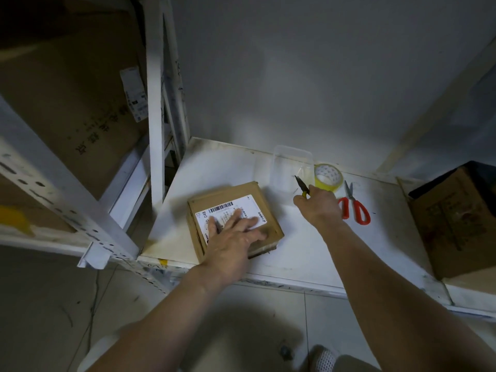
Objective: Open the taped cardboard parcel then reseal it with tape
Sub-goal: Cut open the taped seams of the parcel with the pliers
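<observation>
A small brown cardboard parcel (249,194) with a white shipping label lies flat on the white shelf (308,251). My left hand (236,232) rests flat on its top, fingers spread over the label. My right hand (316,208) is to the right of the parcel, above the shelf, closed around a small cutter (302,185) with a dark pointed blade and yellow grip, tip pointing up and away. A roll of yellow tape (328,179) stands just behind that hand. Red-handled scissors (354,205) lie to its right.
A clear plastic container (291,167) sits at the back of the shelf by the wall. An open cardboard box (461,224) stands at the right end. White metal rack posts (155,103) and a large carton (80,103) rise on the left. Tiled floor lies below.
</observation>
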Demonstrator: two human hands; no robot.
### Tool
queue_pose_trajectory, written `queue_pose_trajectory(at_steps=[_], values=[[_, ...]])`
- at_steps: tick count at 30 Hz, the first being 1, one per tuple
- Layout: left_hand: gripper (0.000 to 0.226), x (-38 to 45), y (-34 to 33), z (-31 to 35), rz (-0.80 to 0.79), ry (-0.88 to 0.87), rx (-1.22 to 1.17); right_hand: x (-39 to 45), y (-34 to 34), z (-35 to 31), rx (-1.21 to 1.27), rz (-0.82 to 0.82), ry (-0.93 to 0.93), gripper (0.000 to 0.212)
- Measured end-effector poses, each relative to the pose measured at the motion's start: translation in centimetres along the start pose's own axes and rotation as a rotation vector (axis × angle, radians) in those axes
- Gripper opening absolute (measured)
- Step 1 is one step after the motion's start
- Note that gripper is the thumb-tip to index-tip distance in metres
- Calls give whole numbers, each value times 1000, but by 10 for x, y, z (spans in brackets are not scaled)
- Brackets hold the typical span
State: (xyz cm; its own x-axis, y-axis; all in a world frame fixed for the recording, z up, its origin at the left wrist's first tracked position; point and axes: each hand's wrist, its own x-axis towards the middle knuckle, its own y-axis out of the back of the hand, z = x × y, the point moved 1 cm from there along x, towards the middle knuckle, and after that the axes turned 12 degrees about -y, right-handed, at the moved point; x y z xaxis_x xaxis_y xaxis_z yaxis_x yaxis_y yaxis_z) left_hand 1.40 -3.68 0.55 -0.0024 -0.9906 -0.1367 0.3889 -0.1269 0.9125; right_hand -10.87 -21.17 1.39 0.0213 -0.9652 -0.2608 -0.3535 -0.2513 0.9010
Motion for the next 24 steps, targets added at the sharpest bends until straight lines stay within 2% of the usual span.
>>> queue_pose_trajectory(at_steps=[6, 10, 12, 14, 19, 20, 22, 24], values=[[72, -1, 5, 1, -14, -2, -21, -13, 5, 0, 67, 15, -5, 42], [70, -5, 9, 0, -12, -42, -35, -48, -9, -9, 354, -190, -20, 21], [68, -8, 14, 0, -16, -62, -17, -64, -16, -14, 460, -287, -50, 23], [65, -12, 18, 0, -12, -61, -1, -76, -22, -15, 475, -327, -70, 29], [45, -16, 17, 12, 87, 46, 44, -106, -26, -10, 488, -345, -50, 20], [47, -15, 16, 15, 109, 83, 75, -112, -27, -9, 491, -363, -44, 17], [64, -16, 10, 18, 110, 149, 133, -120, -29, -3, 471, -393, -35, 10], [72, -19, 4, 18, 97, 141, 162, -124, -30, 6, 400, -328, -23, 17]])
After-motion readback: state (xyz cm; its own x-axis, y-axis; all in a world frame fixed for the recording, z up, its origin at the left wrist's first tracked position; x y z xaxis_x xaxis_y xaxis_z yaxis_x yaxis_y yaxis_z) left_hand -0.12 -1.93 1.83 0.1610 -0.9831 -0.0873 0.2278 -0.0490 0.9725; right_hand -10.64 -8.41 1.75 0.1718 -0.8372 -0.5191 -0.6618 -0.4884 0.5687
